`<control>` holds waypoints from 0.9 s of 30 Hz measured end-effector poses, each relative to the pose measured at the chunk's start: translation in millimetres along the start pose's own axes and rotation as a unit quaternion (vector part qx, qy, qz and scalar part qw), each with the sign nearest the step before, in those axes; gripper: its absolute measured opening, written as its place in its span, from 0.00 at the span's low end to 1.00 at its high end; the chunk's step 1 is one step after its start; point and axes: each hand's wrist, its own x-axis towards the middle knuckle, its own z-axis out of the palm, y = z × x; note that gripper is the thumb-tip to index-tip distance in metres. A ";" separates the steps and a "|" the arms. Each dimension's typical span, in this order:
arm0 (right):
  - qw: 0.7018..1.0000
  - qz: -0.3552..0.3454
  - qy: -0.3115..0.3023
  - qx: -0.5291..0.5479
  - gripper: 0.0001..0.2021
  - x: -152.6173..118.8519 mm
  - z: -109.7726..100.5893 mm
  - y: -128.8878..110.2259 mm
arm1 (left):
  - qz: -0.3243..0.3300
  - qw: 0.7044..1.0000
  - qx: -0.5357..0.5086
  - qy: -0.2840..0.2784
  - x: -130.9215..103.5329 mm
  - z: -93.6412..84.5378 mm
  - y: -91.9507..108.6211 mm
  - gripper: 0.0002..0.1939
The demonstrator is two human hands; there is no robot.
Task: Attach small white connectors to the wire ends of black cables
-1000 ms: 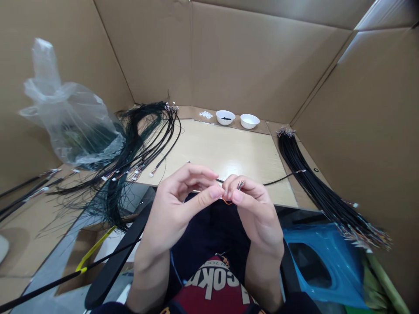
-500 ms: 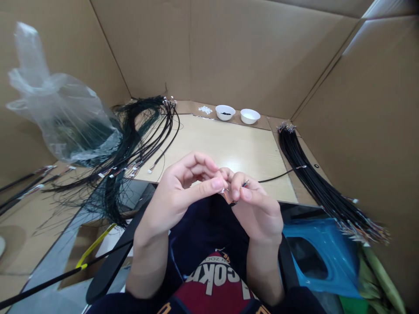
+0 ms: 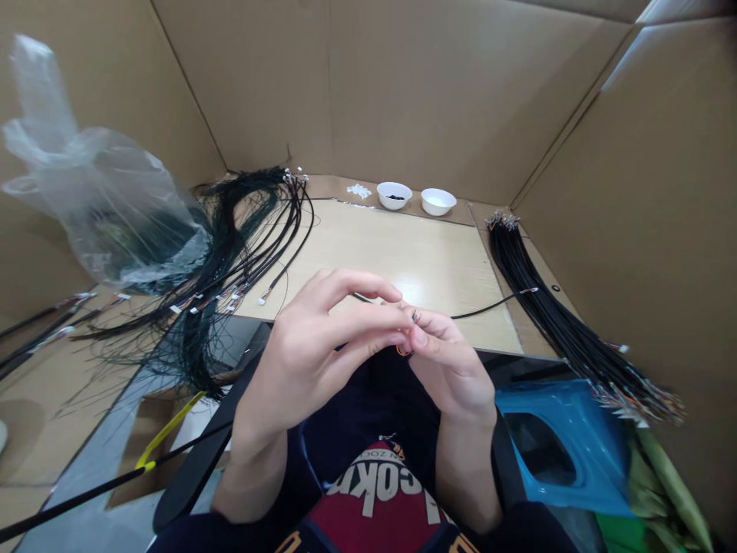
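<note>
My two hands meet over my lap at the table's front edge. With thumb and fingers closed in a pinch, my left hand (image 3: 314,349) covers the small white connector seen there in the earlier frame. My right hand (image 3: 452,365) pinches the thin coloured wires (image 3: 414,316) at the end of a black cable (image 3: 480,311). An orange wire (image 3: 403,351) loops below the fingertips, between the hands. The cable runs from behind my right hand across the table to the right, its far end lying near a bundle of black cables (image 3: 546,315).
Two white bowls (image 3: 438,202) stand at the back, one with dark pieces, beside a pile of small white parts (image 3: 359,190). Loose black cables (image 3: 296,223) and a plastic bag (image 3: 132,207) lie left. A blue stool (image 3: 576,491) sits below right. Cardboard walls (image 3: 431,92) surround the table.
My left hand has turned over and moved right, so its fingertips now reach the wires in my right hand. The white connector has gone out of sight behind the fingers.
</note>
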 end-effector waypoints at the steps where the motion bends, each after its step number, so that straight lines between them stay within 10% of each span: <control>1: 1.000 -0.001 0.002 -0.007 0.16 0.3 0.5 -0.1 | 0.011 1.000 0.016 -0.004 -0.2 -0.6 -0.9 0.10; 13: 0.979 -0.102 0.096 -0.145 0.04 -8.8 -1.0 6.9 | 0.047 0.990 0.129 -0.033 -4.0 3.4 -8.7 0.04; 18: 0.941 -0.169 0.140 -0.259 0.05 -11.1 1.8 4.9 | -0.062 0.998 0.028 -0.008 -10.2 6.1 -6.7 0.02; 27: 0.971 -0.120 0.118 -0.170 0.08 -7.9 -4.7 9.1 | -0.234 0.962 -0.142 0.001 -20.2 14.9 -4.9 0.06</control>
